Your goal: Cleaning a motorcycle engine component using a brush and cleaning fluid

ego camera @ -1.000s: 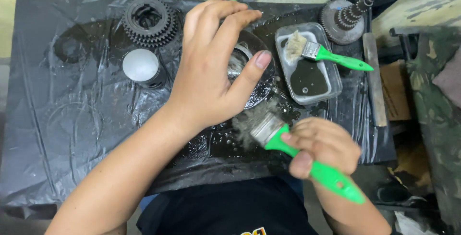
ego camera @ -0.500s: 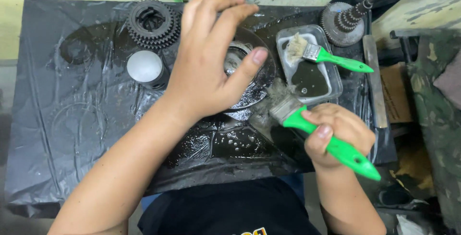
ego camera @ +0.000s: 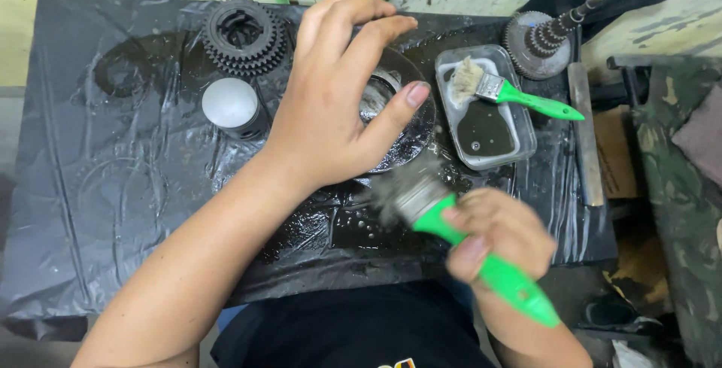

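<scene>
My left hand rests on top of a round dark metal part in the middle of the table, with the fingers spread over it and the thumb on its near side. Most of that part is hidden under the hand. My right hand grips the green handle of a paintbrush, blurred by motion. Its bristles sit at the part's near edge, over wet black plastic sheet.
A clear tray of dark liquid holds a second green-handled brush. A stacked gear cluster and a grey piston stand at the back left. A geared shaft and a flat metal file lie at the right.
The brush has swung left and down along the part's near edge, after sitting up at its right side half a second ago. My left hand has stayed on the part.
</scene>
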